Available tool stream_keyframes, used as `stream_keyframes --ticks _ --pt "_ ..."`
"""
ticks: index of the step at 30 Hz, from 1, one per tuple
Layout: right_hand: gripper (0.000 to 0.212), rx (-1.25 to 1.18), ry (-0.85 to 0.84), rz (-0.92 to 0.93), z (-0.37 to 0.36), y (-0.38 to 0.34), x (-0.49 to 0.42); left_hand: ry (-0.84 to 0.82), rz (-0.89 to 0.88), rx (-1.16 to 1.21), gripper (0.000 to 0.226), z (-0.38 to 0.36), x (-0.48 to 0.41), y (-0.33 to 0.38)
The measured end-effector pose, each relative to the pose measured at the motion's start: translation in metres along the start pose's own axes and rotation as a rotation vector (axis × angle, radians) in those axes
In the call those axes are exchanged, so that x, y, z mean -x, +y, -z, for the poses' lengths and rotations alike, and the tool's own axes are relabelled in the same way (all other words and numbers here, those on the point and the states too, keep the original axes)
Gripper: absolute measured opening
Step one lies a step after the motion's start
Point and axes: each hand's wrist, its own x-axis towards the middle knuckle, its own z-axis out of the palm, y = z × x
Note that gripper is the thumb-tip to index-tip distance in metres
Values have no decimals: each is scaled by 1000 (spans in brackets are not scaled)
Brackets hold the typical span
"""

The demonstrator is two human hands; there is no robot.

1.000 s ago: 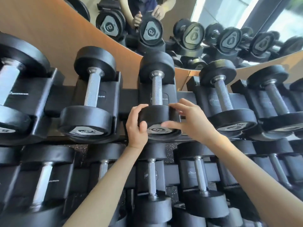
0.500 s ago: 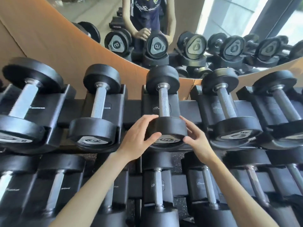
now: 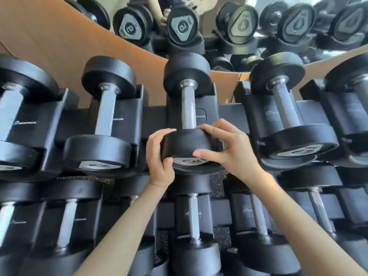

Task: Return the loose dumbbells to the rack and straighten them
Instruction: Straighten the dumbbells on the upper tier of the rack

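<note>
Two tiers of black dumbbell rack (image 3: 155,120), filling almost everything from 9 to 3 o'clock, each cradle loaded with a black round-headed dumbbell. Curved tan wall panel (image 3: 49,36) at 10 o'clock; above it, at 12, a mirror (image 3: 239,26) repeating the row, grey plates with numerals facing out. Speckled rubber floor (image 3: 217,186) glimpsed between the tiers just below centre. Neighbour dumbbell at 9 o'clock (image 3: 101,126) and heavier one at 3 o'clock (image 3: 286,124) seated in their cradles just beside, neither touched. Lower-tier dumbbell (image 3: 194,226) at 6 o'clock, partly crossed by both forearms.

Dead centre, the handled dumbbell (image 3: 187,108) lying in the upper-tier cradle: knurled steel grip running toward 12, far head against the wall panel, near head toward the viewer, grey end plate blurred, numeral unreadable.

Left hand (image 3: 159,158) wrapped on the near head's 9 o'clock edge, thumb across its face. Right hand (image 3: 229,150) clamped on the 3 o'clock edge, fingers (image 3: 211,128) over the top, thumb below.
</note>
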Motion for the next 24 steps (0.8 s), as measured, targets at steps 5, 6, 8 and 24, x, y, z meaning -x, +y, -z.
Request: stream_keyframes --ticks 5,6,8,24 --pt "62 636 -166 29 -5 -50 -22 166 196 92 52 -19 24 -16" --pt "61 772 -204 57 -15 -60 -30 176 275 95 45 -19 28 -19" --pt "57 959 -281 142 -33 -76 -43 131 440 58 39 -16 38 -20" --pt "47 -394 -52 -194 -5 34 32 -256 58 69 60 0 -15 38"
